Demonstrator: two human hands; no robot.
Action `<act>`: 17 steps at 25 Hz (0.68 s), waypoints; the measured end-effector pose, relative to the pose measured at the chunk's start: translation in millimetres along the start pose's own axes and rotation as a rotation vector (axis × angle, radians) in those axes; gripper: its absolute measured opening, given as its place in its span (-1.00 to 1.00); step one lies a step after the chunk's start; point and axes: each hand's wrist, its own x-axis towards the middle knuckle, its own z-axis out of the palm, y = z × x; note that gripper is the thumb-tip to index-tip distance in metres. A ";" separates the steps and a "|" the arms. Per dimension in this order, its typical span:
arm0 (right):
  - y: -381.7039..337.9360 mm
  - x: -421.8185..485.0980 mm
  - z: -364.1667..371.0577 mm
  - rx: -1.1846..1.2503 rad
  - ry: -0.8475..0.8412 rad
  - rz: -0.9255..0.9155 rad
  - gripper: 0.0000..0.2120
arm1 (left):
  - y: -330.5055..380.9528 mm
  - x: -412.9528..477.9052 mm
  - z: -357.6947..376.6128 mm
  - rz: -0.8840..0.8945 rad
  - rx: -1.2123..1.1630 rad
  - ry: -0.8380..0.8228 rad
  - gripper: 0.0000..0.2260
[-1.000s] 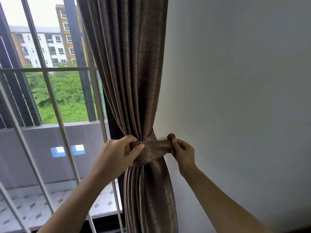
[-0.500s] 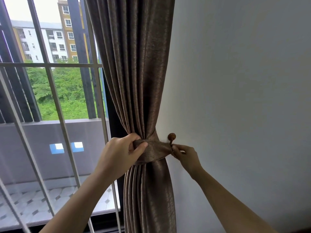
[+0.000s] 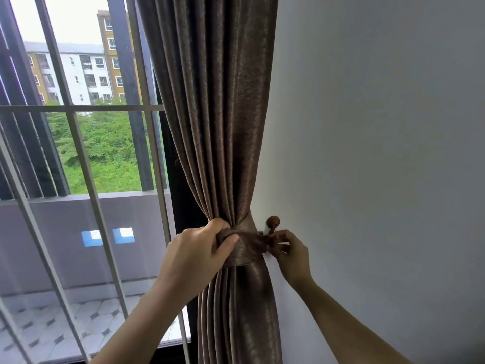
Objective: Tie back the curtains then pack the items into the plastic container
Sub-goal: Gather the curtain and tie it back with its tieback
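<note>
Risk: the band [image 3: 249, 245] may be slipping off the hook [image 3: 273, 222] if its end is released before the loop is seated, letting the gathered curtain [image 3: 215, 127] spill open; hard pulling may also be straining the hook. The left hand [image 3: 194, 256] is curling around the band at the left of the bundle, thumb pressing its front. The right hand [image 3: 291, 252] is pinching the band's right end just below the hook, against the wall [image 3: 380, 153]. No plastic container is showing.
</note>
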 end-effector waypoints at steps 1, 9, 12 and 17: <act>0.6 1.5 2.9 0.000 0.055 -0.006 -0.74 | -1.1 0.9 0.9 0.009 -0.002 -0.006 -0.88; -1.4 17.2 -7.1 -0.302 0.095 -0.025 -0.79 | -6.4 -4.8 8.2 0.027 -0.051 0.005 -0.79; -21.5 8.3 -15.3 -0.112 0.143 -0.056 -0.85 | -5.4 -9.2 8.0 0.071 -0.107 0.027 -0.80; -51.7 -48.7 -18.7 0.184 -0.073 0.302 -0.88 | -14.1 -41.0 16.8 -0.424 -0.576 0.246 -0.89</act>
